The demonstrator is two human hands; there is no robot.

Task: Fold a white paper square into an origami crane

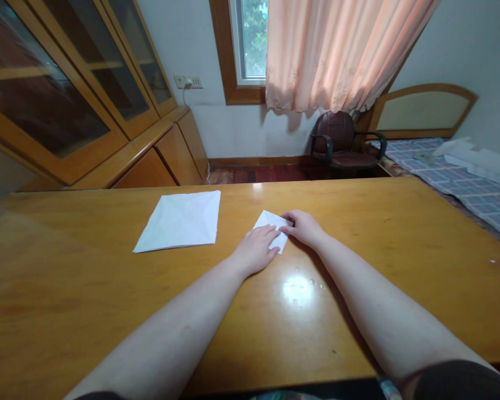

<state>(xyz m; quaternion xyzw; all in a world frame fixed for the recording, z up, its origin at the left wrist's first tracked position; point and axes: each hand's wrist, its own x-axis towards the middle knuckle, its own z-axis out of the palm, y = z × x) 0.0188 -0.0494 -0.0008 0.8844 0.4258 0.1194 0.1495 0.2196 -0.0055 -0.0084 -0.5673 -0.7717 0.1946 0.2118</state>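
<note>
A small folded piece of white paper [268, 218] lies on the wooden table between my hands. My left hand [258, 247] rests flat over its left and lower part, fingers stretched out. At the paper's right edge, my right hand [300, 226] pinches it between thumb and fingers. Creases show on the part that is uncovered; the rest is hidden under my left fingers. To the left, apart from both hands, sits a larger stack of white square paper [183, 219] with faint fold lines.
The glossy wooden table [108, 311] spans the foreground. Beyond its far edge stand a brown armchair [337, 136] and a pink curtain [333, 50]. A glass-door cabinet [120, 150] is on the left, a bed with a checked cover [462, 183] on the right.
</note>
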